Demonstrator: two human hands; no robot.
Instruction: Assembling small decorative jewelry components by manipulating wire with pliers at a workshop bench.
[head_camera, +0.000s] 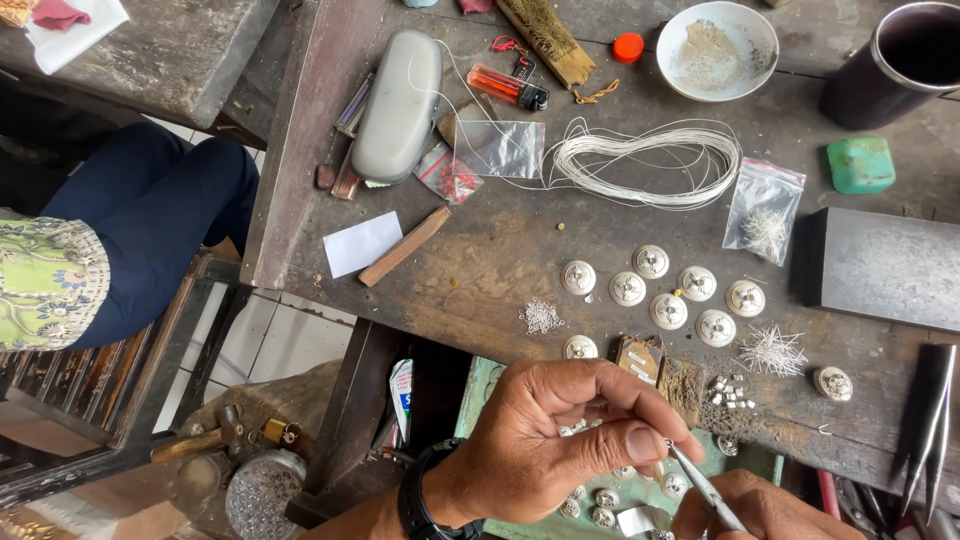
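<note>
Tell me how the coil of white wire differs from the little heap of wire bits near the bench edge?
The coil of white wire is large, wound in long loops, with a loose strand trailing left. The heap of wire bits is small, a tangle of short curly pieces. The coil lies farther up the bench; the heap lies nearer the left hand. Both look pale and silvery.

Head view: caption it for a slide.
Left hand and right hand grip tweezers below round silver pieces on a workbench.

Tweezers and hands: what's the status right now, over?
Left hand fingers pinch tweezers. Right hand beneath, contents hidden. Round silver pieces on workbench. Nothing blocking.
</note>
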